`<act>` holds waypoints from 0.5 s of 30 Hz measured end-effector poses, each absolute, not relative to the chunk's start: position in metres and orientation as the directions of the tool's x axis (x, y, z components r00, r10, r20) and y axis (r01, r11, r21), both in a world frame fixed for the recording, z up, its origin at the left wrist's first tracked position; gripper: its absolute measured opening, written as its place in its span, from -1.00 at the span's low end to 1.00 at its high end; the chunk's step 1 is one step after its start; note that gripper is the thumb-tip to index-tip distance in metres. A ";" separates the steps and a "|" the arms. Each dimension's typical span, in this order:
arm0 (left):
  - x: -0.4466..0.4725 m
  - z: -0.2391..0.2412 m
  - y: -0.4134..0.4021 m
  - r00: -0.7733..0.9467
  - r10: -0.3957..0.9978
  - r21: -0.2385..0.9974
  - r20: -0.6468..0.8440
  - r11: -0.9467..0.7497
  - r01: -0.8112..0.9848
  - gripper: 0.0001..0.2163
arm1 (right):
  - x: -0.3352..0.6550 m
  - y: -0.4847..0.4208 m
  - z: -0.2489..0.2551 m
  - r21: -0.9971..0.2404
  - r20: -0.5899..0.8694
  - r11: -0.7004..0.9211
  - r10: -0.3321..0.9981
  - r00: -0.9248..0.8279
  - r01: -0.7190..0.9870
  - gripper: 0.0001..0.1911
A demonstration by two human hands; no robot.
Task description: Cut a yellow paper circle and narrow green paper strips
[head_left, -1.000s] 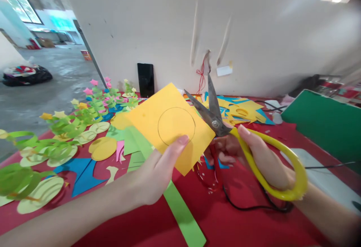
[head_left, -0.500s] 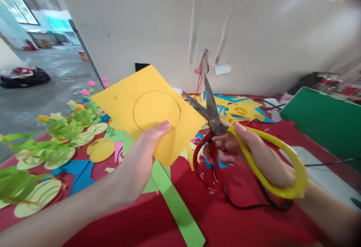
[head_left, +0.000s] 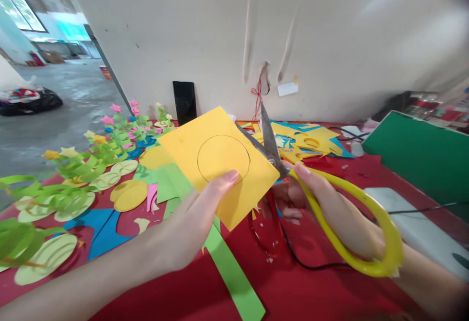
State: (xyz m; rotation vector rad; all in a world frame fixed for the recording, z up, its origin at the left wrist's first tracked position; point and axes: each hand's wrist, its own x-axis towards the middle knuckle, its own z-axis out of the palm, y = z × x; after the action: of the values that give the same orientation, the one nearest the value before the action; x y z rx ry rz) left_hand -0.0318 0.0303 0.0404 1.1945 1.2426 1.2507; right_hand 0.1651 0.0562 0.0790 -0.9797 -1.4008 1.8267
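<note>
My left hand (head_left: 194,218) pinches a yellow paper square (head_left: 220,162) by its lower edge, thumb on top. A circle is drawn in pencil on the square. My right hand (head_left: 322,203) grips large scissors (head_left: 315,189) with one yellow handle loop and one red one. The steel blades are parted and sit at the right edge of the yellow paper, one blade above it. Both hands hover above a red table (head_left: 293,282).
Green paper spirals with stars (head_left: 91,160) and pale cut discs (head_left: 128,195) cover the table's left. Yellow and blue scraps (head_left: 311,142) lie at the back. A green strip (head_left: 230,272) lies below the hands, a green board (head_left: 421,155) at right, a black cable (head_left: 311,265) beside it.
The yellow square came back down and rightwards to the scissors. The blades, clear of the paper half a second ago, now meet its right edge.
</note>
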 end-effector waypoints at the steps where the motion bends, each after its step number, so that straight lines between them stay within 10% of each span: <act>1: -0.032 0.040 0.030 -0.056 0.998 1.000 0.013 -0.014 -0.003 -0.73 | 0.165 0.056 0.078 -0.973 -0.175 -0.227 0.833 -0.525 -0.035 -0.68; 15: -0.029 0.057 0.024 0.018 0.978 0.827 0.208 -0.186 0.531 -0.76 | 0.158 0.053 0.077 -0.966 -0.251 -0.253 0.869 -0.427 0.053 -0.72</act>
State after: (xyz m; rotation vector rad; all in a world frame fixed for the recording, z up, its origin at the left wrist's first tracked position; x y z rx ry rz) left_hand -0.0294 0.0236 0.0572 1.7631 1.5406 1.0780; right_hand 0.1577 0.0529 0.0767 -1.1548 -1.3933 1.7442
